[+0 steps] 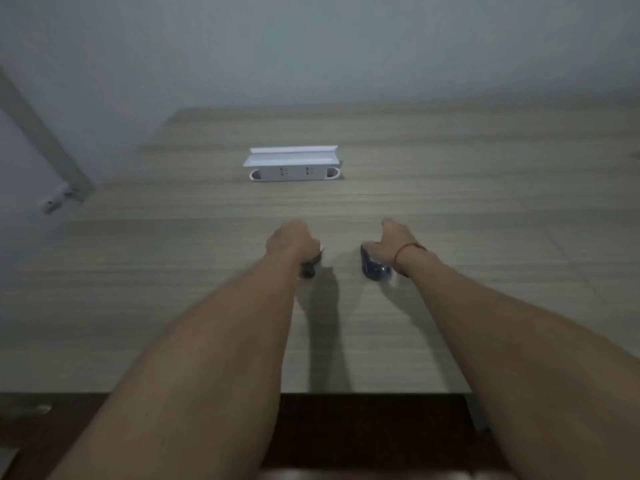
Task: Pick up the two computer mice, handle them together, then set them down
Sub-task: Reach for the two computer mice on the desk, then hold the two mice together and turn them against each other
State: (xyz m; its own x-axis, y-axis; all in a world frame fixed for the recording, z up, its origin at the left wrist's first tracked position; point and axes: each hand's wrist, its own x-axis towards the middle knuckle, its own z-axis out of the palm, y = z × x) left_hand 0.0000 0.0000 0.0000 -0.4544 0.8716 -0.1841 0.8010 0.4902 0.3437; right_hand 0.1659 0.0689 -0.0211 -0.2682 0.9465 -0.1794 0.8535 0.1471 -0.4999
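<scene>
Mice (pixel 375 268) dark, glossy, half-hidden

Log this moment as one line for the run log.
left hand: over left mouse | right hand: over right mouse | both at desk | lift: unclear

Dim, soft, blurred, wide-angle warped edges
</scene>
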